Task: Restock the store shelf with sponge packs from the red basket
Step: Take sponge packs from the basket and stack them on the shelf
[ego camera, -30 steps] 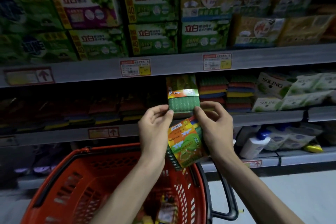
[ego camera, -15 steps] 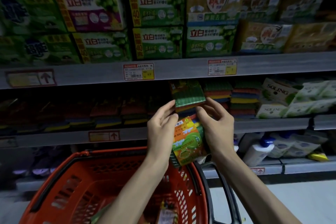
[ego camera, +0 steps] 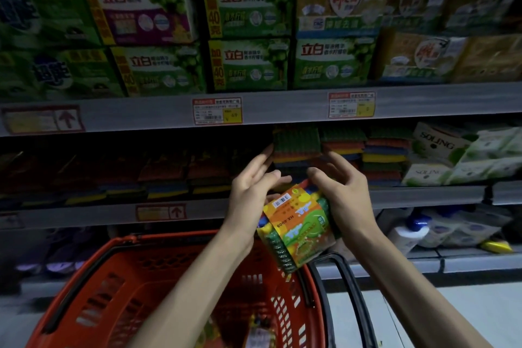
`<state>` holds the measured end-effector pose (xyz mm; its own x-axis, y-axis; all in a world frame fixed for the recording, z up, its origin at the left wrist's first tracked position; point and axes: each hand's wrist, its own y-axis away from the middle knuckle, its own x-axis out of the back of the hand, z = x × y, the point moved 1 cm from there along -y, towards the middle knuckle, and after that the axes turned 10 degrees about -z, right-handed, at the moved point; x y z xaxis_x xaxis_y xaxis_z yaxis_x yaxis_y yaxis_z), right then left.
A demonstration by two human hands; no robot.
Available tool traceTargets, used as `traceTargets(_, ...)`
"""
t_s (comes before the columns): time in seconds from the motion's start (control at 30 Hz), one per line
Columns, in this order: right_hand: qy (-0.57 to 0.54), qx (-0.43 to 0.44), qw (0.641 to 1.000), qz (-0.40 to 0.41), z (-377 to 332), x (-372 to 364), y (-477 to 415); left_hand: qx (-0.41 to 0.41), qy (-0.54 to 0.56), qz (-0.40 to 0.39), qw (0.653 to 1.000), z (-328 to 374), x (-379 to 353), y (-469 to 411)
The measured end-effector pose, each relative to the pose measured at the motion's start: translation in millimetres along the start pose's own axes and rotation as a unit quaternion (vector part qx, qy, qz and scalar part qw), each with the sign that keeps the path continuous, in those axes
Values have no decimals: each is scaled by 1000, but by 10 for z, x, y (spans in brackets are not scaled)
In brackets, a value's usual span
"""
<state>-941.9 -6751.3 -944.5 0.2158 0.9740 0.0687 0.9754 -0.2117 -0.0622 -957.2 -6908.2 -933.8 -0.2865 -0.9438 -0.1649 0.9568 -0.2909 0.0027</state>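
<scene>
Lower left, the red plastic basket [ego camera: 127, 291] sits below the grey middle shelf [ego camera: 423, 195]. At centre, the left hand [ego camera: 251, 189], fingers straight and spread, rests against the orange-and-green wrapped sponge pack [ego camera: 299, 226]. The right hand [ego camera: 347, 195] curls round its other side.

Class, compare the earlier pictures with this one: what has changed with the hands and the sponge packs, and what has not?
The green-topped sponge pack moved up and back onto the stack on the grey metal shelf; the left hand and right hand released it, fingers now spread. Unchanged: the orange-and-green labelled sponge pack stays held between both hands above the red plastic basket.
</scene>
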Motion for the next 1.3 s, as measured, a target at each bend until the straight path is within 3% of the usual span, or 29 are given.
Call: traceTargets(1.3,-40,-12,999,26,4,207,95,12,-39,33,999,-148,114,-83)
